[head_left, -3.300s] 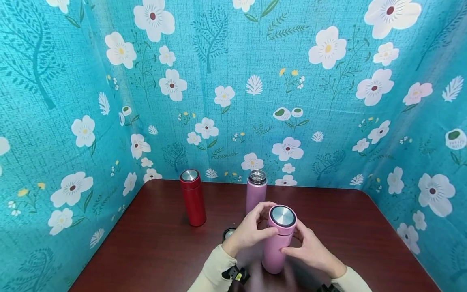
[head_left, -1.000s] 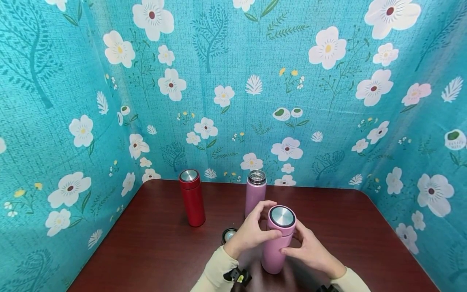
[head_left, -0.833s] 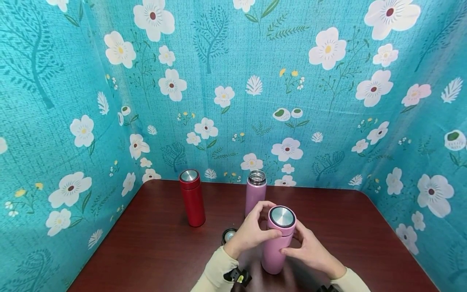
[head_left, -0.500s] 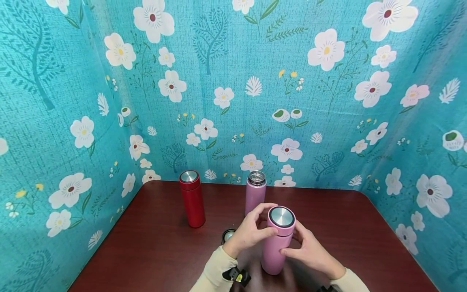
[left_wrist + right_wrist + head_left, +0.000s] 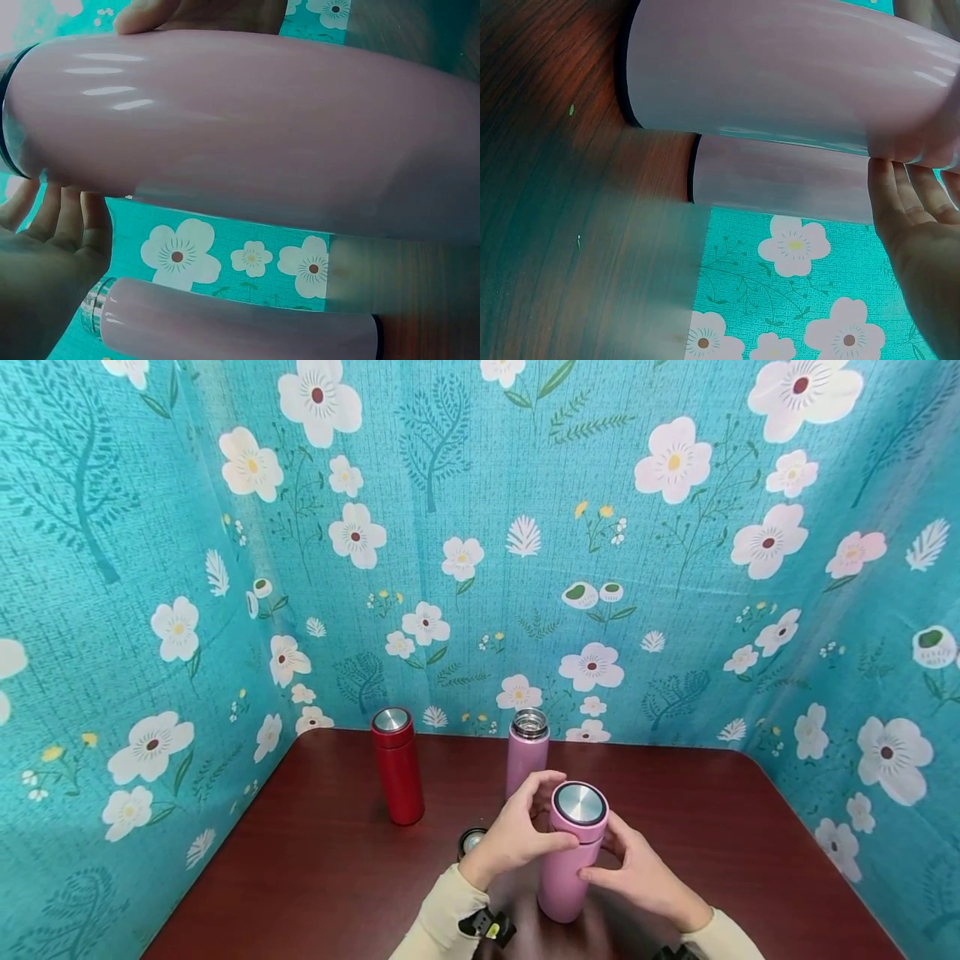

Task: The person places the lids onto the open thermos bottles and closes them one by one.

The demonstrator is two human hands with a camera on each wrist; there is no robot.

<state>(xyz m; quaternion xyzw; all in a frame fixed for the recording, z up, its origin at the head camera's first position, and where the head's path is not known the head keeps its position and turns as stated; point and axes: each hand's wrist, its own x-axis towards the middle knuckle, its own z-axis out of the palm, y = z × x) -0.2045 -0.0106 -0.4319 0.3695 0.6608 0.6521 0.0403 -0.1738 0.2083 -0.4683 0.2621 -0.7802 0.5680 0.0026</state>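
A pink thermos (image 5: 561,885) stands upright near the front of the table, its lid (image 5: 581,810) with a silver top in place. My left hand (image 5: 517,839) grips it around the lid, thumb at the front by the seam. Just below, my right hand (image 5: 647,877) holds the body from the right side. The left wrist view shows fingers (image 5: 71,217) on one side of the thermos and a thumb on the other. In the right wrist view the dark base (image 5: 627,67) meets the wood.
Behind my left hand stands a second pink thermos (image 5: 528,760), its steel mouth uncovered. A small round dark-rimmed lid (image 5: 473,840) lies beside my left wrist, partly hidden by it. Further left is a red thermos (image 5: 398,777) with its lid on. Flowered blue cloth surrounds the table (image 5: 315,860).
Over the last half second my left thumb has shifted slightly right along the lid's front edge. The right hand and the thermoses stay where they were.
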